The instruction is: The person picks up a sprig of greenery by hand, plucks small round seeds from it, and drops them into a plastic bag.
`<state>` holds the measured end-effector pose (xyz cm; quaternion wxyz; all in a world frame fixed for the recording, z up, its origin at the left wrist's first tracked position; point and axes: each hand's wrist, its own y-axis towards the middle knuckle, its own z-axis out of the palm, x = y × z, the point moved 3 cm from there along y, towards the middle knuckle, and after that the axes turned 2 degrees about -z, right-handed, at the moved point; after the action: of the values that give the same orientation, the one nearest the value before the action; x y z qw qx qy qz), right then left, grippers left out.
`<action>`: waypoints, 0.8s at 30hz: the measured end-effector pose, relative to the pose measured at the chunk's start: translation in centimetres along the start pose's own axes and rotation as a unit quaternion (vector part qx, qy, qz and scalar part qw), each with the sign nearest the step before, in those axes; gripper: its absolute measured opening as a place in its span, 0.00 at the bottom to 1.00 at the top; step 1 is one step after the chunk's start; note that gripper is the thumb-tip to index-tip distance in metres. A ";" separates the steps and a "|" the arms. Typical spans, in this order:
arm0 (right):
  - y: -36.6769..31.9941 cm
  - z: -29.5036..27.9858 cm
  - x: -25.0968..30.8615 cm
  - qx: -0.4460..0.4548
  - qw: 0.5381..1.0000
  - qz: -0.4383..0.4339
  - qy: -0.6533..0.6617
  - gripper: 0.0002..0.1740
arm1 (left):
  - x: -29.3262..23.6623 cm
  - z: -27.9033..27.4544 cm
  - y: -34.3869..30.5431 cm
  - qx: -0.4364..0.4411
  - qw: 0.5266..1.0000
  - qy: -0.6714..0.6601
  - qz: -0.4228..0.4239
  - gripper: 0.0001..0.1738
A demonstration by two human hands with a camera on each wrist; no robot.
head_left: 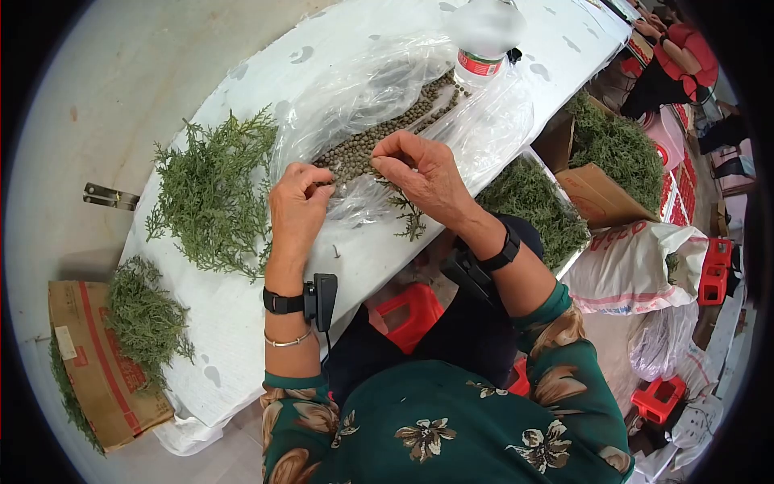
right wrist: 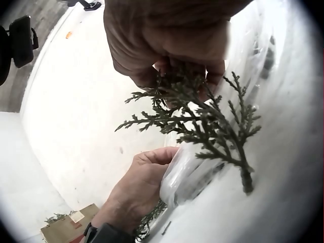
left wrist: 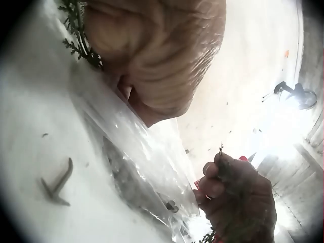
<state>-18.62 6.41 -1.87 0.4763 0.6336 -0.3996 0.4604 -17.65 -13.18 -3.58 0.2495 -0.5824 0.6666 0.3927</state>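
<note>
A clear plastic bag (head_left: pixel 347 105) with many small brown-green round pellets (head_left: pixel 355 157) lies on the white table. At its near edge the left hand (head_left: pixel 298 206) has curled fingers; the right wrist view shows this hand (right wrist: pixel 134 187) gripping the plastic, its fingertips partly hidden. Just right of it, the right hand (head_left: pixel 427 177) pinches a green sprig (head_left: pixel 409 216) between thumb and fingers. The sprig (right wrist: pixel 217 124) hangs below the right hand (right wrist: pixel 172 40), its cut stem pointing down. In the left wrist view the left hand (left wrist: pixel 157 55) is beside the plastic (left wrist: pixel 147 162), the right hand (left wrist: pixel 243 200) beyond.
Green cuttings (head_left: pixel 214 189) lie left on the table (head_left: pixel 226 347). A bottle (head_left: pixel 480 60) stands behind the pellets. Left is a cardboard box (head_left: pixel 97 371) with greenery; more greenery (head_left: pixel 528 202) fills containers at right. Red stools (head_left: pixel 411 315) are below; another person (head_left: pixel 685 60) is at upper right.
</note>
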 end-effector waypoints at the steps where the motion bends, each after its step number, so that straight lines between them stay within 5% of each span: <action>1: 0.0 0.0 0.0 0.001 1.000 -0.006 -0.003 0.05 | 0.0 0.0 0.0 0.013 1.000 0.008 -0.006 0.09; 24: 0.0 0.0 -0.1 0.012 0.999 -0.016 -0.026 0.06 | -0.8 1.1 -0.1 0.010 0.993 0.119 0.012 0.09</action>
<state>-18.62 6.42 -1.92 0.4656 0.6575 -0.3963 0.4403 -17.53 -11.81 -3.56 0.1700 -0.6144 0.7022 0.3170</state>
